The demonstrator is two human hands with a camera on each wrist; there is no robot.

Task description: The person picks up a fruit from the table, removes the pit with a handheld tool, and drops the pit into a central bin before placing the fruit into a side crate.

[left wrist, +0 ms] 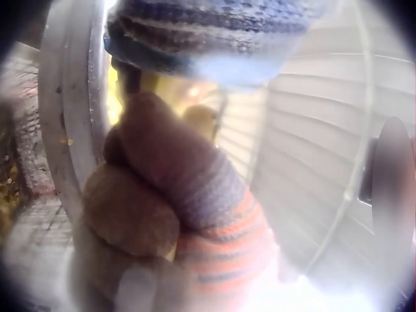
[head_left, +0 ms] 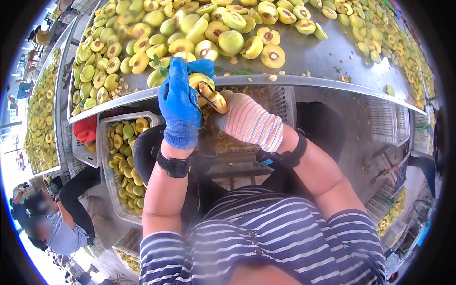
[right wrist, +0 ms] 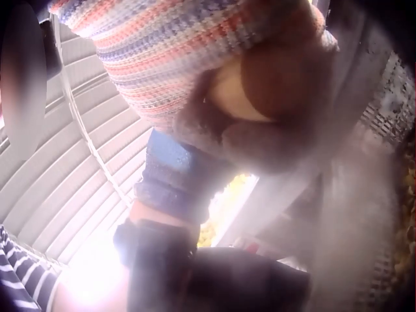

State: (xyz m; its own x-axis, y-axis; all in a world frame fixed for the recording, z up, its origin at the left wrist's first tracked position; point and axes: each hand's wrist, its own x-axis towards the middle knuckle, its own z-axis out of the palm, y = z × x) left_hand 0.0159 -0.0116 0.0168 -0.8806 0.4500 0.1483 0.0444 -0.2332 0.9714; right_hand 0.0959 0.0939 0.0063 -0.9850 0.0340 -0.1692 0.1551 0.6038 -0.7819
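Note:
In the head view, my left hand [head_left: 179,102], in a blue glove, grips a yellow-green fruit [head_left: 201,81] near the metal table's front edge. My right hand [head_left: 249,118], in a striped, brown-stained glove, holds a tool with a light handle [head_left: 218,101] and a thin dark curved metal end against the fruit. The left wrist view has the right hand's glove [left wrist: 214,208] below the blue glove [left wrist: 214,39]. In the right wrist view, the right hand [right wrist: 175,65] curls round the handle [right wrist: 235,92], with the blue glove [right wrist: 170,169] beyond; the fruit is hidden there.
Halved fruits [head_left: 230,42] cover much of the metal table [head_left: 313,57], with small pits scattered about. A crate of fruit halves [head_left: 107,175] stands below the table at left, beside a red object [head_left: 85,129]. Other crates [head_left: 389,121] are at right; a person [head_left: 66,232] sits at far left.

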